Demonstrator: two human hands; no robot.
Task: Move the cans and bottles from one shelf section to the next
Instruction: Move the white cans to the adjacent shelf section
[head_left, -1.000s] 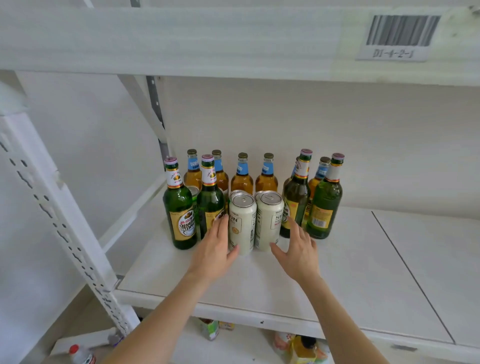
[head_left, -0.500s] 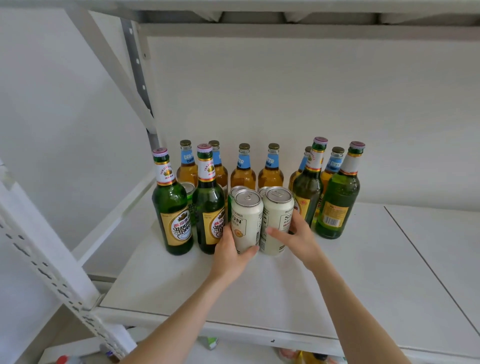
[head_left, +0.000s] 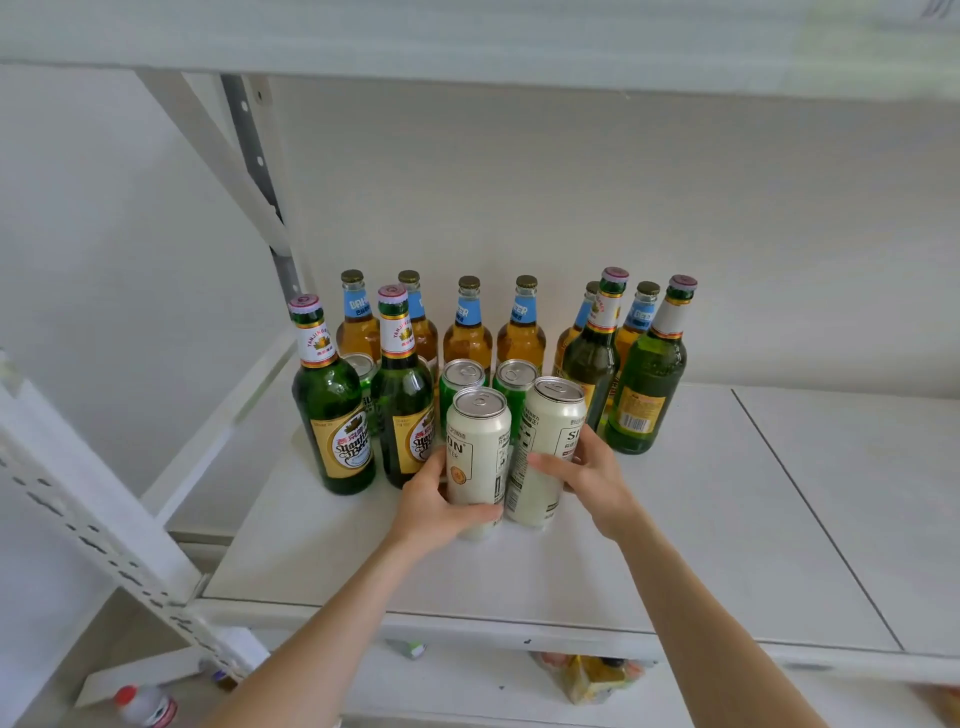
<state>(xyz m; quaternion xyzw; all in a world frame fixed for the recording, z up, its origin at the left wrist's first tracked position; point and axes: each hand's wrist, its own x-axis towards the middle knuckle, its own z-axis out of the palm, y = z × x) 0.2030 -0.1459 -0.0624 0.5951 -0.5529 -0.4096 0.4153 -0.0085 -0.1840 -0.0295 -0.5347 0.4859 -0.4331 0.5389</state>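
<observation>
We see both hands at the near edge of the cluster, each wrapped round one tall white can. The left hand (head_left: 434, 506) grips the left white can (head_left: 478, 452) low on its body, with the thumb across the near face and the fingers curled out of sight behind it. The right hand (head_left: 589, 478) grips the right white can (head_left: 545, 441) at about mid-height, thumb on the near face and fingers round its right side. The two cans are side by side, touching or very nearly so, and the right one leans a little. We cannot tell whether either base is clear of the shelf board (head_left: 519, 571). Just behind them stand two green cans (head_left: 460, 387), and a third can top (head_left: 358, 364) shows between the left green bottles (head_left: 332, 415). The right green bottles (head_left: 647, 384) stand just right of the cans, and a row of amber bottles (head_left: 467, 340) with blue neck labels lines the far wall. All of these sit on the left section of the board; a thin seam (head_left: 810, 509) runs far to near, with the right section (head_left: 883, 467) beyond it. On the level below we make out a yellow package (head_left: 592, 675) and, at near left, a red-capped bottle (head_left: 145, 704).
</observation>
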